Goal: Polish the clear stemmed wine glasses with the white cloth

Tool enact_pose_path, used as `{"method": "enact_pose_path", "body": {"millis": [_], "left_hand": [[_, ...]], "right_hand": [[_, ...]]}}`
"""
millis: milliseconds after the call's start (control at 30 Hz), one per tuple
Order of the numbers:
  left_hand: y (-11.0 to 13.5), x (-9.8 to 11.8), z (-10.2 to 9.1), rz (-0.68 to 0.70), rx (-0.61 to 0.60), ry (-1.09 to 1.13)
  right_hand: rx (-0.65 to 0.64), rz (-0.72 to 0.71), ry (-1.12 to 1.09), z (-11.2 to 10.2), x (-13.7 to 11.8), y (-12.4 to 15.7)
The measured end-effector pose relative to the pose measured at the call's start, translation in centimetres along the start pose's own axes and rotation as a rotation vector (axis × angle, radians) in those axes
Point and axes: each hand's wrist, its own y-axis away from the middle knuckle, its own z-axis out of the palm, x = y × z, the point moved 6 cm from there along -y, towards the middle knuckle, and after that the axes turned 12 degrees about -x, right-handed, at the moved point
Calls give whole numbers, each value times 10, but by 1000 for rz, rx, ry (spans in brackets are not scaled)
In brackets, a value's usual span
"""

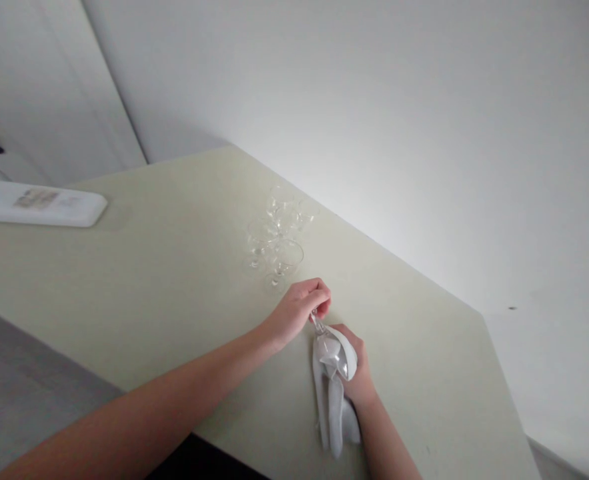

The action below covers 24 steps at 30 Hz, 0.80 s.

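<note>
My left hand (300, 307) is closed, pinching the stem of a clear stemmed glass (335, 350) that lies tilted between both hands. My right hand (358, 373) is closed around the bowl of that glass through a white cloth (332, 407); the cloth is stuffed into the bowl and hangs down below the hand. Both hands are over the pale yellow-green tabletop (164, 280), near its right side. Just beyond my left hand stand several more clear stemmed glasses (279, 237) in a close cluster.
A flat white rectangular object (37, 203) lies at the table's far left. A white wall (399, 120) runs along the table's far right edge. A grey floor strip (19, 393) shows past the near left edge.
</note>
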Motion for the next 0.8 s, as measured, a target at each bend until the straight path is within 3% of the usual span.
{"method": "enact_pose_path", "body": {"millis": [800], "left_hand": [[-10, -29, -13, -74, 63, -40]], "right_hand": [[13, -42, -17, 3, 2, -2]]}}
